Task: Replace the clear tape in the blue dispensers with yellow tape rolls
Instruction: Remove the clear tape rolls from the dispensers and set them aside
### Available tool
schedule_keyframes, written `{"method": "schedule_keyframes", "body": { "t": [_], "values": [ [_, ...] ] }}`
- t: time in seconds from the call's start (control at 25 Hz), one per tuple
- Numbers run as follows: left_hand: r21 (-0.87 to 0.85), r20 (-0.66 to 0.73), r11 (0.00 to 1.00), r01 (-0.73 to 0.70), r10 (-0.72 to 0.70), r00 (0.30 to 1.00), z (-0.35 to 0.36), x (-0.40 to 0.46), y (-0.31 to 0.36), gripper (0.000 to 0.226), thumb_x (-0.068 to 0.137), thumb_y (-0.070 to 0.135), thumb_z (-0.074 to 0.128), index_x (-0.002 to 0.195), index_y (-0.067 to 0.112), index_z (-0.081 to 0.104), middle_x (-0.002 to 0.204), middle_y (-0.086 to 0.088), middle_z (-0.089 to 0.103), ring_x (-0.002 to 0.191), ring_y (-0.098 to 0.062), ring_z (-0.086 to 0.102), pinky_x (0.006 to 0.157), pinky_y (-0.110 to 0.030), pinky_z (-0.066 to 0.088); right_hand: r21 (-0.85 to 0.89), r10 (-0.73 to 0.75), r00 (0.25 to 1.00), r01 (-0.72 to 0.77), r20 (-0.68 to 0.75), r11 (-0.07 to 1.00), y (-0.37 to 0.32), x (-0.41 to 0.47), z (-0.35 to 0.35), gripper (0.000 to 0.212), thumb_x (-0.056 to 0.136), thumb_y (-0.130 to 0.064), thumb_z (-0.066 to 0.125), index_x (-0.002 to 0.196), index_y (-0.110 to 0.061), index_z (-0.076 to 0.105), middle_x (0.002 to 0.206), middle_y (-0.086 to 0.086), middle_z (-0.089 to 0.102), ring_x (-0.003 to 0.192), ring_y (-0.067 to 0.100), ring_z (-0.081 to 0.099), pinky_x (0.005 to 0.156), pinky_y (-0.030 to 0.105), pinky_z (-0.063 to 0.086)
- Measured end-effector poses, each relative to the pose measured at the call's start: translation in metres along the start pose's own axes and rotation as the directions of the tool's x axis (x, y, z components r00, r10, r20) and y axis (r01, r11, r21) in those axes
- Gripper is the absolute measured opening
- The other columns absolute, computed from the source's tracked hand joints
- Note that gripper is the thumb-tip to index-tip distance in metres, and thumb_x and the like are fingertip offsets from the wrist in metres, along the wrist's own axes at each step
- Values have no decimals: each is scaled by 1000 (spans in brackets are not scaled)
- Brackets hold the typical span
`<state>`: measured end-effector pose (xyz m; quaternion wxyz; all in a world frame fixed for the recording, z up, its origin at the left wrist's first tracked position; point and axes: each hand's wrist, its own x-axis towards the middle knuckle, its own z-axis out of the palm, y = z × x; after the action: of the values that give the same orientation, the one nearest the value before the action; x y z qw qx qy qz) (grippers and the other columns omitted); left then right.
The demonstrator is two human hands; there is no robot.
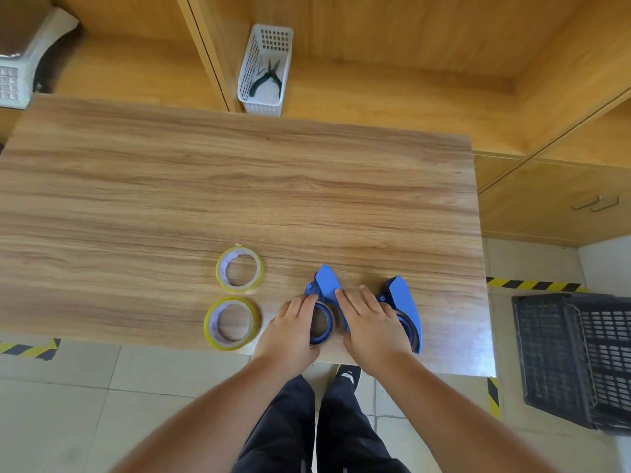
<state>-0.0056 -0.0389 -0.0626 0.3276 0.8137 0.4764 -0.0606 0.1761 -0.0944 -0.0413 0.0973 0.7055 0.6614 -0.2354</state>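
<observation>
A wooden table holds two yellow tape rolls, lying flat near its front edge, left of two blue dispensers. The left hand and right hand both grip the nearer dispenser. The clear roll seems about to come out; next, pull it free.

Both hands, left and right, rest palms-down, fingers curled.

We see a long wood-grain table on a pale tiled floor edged with yellow-and-black hazard tape, backed by warm orange wooden shelving and cabinets.
</observation>
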Motion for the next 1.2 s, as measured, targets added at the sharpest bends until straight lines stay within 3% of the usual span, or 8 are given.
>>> {"method": "schedule_keyframes", "body": {
  "t": [0.16, 0.28, 0.48, 0.6, 0.88, 1.2],
  "values": [
    [30, -25, 998, -50, 51, 998, -14, -6, 5, 90, 77, 37, 70, 154, 25, 25, 151, 6, 38, 137, -18, 36, 107, -37, 44, 20, 4, 1000, -4, 1, 1000, 2, 1, 1, 71, 100, -22, 44, 161, -23, 8, 168, -3, 18, 156, 25, 6, 121, 46, 24],
    [4, -53, 997, -79, 79, 995, -32, -8, 10, 88, 72, 44, 66, 151, 31, 28, 146, 13, 40, 135, -15, 40, 105, -35, 43, 54, 8, 1000, -9, 14, 999, 3, 0, -1, 70, 101, -31, 41, 161, -25, 6, 169, -3, 17, 156, 24, 5, 122, 45, 22],
    [-25, -143, 996, -85, 81, 986, -75, 31, 19, 91, 71, 44, 71, 150, 28, 32, 142, 7, 45, 132, -19, 42, 108, -36, 40, 58, 92, 995, -90, -41, 994, 18, -2, -19, 74, 95, -40, 50, 159, -23, 18, 165, -3, 26, 153, 23, 16, 119, 43, 26],
    [-29, -163, 999, -40, 35, 986, -95, 76, 29, 94, 71, 42, 77, 150, 28, 29, 144, 2, 43, 132, -25, 42, 109, -42, 41, 78, 182, 979, -174, -95, 982, 35, 4, -34, 73, 94, -43, 49, 158, -25, 19, 167, -2, 23, 154, 24, 17, 120, 46, 25],
    [-49, -135, 997, 63, -69, 988, -81, 158, 36, 98, 74, 38, 80, 153, 23, 24, 146, -3, 39, 133, -30, 39, 107, -44, 42, 209, 332, 928, -296, -169, 932, 74, 22, -48, 75, 98, -54, 37, 160, -32, 2, 171, -5, 4, 156, 24, 3, 125, 44, 17],
    [-139, -125, 972, 192, -210, 970, -58, 210, 20, 99, 74, 44, 79, 153, 21, 24, 143, -7, 40, 133, -34, 39, 106, -47, 42, 274, 406, 906, -362, -124, 891, 98, 21, -31, 74, 100, -58, 32, 161, -31, 1, 171, -6, 8, 156, 19, 5, 124, 42, 19]
  ]
}}
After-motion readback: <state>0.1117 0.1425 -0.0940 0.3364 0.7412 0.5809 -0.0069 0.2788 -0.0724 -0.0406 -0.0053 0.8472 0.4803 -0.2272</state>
